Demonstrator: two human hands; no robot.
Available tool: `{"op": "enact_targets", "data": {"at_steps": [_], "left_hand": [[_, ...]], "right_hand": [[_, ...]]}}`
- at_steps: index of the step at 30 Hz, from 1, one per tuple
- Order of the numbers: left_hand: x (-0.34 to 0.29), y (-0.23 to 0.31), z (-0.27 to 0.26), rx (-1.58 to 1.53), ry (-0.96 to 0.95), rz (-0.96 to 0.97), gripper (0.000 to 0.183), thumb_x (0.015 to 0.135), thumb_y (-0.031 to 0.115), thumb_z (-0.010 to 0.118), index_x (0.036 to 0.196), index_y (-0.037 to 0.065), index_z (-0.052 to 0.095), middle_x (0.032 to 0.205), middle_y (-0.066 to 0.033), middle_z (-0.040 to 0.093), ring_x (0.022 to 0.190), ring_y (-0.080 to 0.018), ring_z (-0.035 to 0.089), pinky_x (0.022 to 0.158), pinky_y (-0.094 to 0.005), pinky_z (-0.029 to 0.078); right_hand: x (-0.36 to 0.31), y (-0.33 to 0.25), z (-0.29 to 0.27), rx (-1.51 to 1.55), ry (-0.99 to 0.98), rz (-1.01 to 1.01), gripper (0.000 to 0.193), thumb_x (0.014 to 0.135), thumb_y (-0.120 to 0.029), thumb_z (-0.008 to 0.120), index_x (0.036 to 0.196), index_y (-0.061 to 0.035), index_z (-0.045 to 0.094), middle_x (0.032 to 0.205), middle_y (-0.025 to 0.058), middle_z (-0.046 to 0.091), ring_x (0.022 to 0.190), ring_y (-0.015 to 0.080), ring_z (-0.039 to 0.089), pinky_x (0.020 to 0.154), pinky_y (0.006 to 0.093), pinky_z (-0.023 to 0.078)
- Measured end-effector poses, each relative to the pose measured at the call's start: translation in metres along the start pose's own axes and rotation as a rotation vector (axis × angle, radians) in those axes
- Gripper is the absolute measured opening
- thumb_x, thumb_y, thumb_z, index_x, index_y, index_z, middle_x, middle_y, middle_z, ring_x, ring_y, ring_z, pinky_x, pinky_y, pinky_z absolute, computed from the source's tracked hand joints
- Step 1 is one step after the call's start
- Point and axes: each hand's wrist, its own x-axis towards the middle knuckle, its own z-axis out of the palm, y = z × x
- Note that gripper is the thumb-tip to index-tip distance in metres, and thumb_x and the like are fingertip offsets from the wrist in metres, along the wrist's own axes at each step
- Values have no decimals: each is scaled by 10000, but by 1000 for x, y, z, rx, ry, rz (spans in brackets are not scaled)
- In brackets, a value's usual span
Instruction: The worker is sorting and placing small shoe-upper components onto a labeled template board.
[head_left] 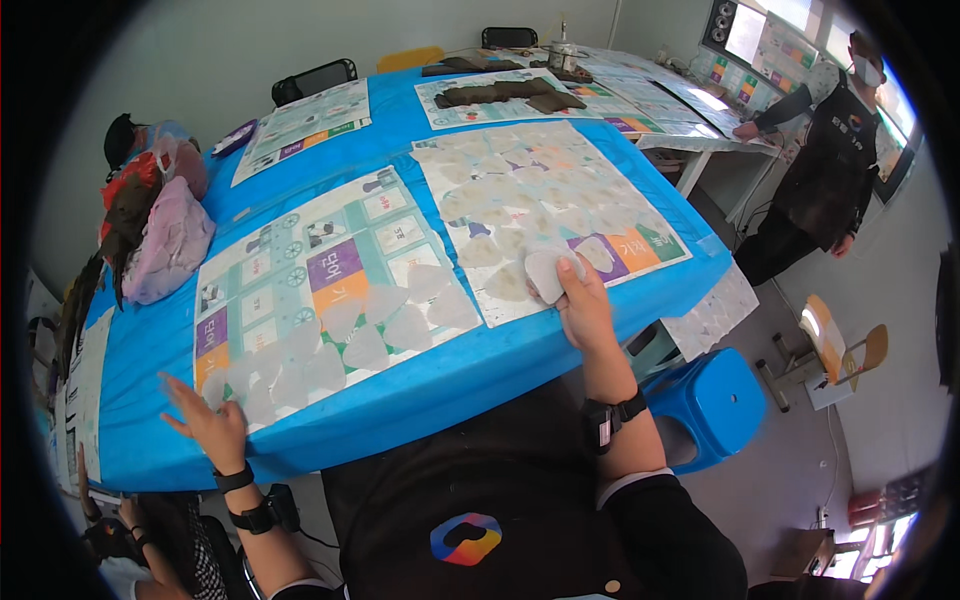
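My right hand is closed on a small stack of thin, pale, rounded sheets, held above the near edge of the right poster. My left hand has its fingers spread at the near left corner of the left poster, beside a translucent rounded sheet. Several such sheets lie overlapping along that poster's near side. Many more cover the right poster, some with brownish blotches in their middles. What the sheets are made of I cannot tell.
A blue cloth covers the table. Plastic bags lie at the left, dark brown pieces on a far poster. A blue stool stands at my right. Another person stands by the far right table; other hands show lower left.
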Motion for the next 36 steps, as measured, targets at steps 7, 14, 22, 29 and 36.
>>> {"op": "enact_targets", "data": {"at_steps": [7, 14, 22, 29, 36], "left_hand": [[9, 10, 2, -93, -27, 38, 755, 668, 40, 514, 1369, -4, 237, 1440, -188, 214, 1341, -353, 171, 1059, -534, 72], [-23, 45, -13, -655, -74, -49, 518, 937, 399, 212, 632, 23, 396, 654, -111, 364, 637, -263, 369, 617, -357, 292], [-26, 89, -19, -1407, -378, -165, 741, 886, 622, 96, 391, 84, 210, 388, -19, 241, 365, -119, 259, 380, -250, 145], [-33, 76, -3, -1755, -531, -326, 757, 883, 630, 94, 388, 74, 234, 403, -16, 247, 366, -121, 253, 382, -245, 142], [-34, 68, 1, -1746, -651, -212, 754, 883, 625, 106, 395, 69, 252, 413, -8, 256, 369, -106, 247, 377, -247, 133]], "right_hand": [[3, 2, -14, 36, -21, 13, 454, 910, -276, 513, 1214, 41, 400, 1115, 131, 538, 984, 203, 555, 807, 318, 482], [6, 24, -26, -11, 20, 22, 390, 916, -250, 495, 1217, -9, 438, 1110, 109, 562, 984, 205, 569, 830, 337, 482], [1, 11, -13, -31, -22, 15, 418, 923, -287, 479, 1208, 14, 426, 1115, 124, 540, 980, 209, 554, 816, 347, 479], [1, 5, -12, -25, -18, 13, 421, 918, -309, 486, 1185, 12, 435, 1101, 126, 544, 964, 210, 558, 809, 343, 482], [0, 7, -11, 0, -35, 13, 418, 920, -294, 492, 1211, 1, 436, 1071, 83, 556, 919, 147, 557, 788, 276, 462]]}}
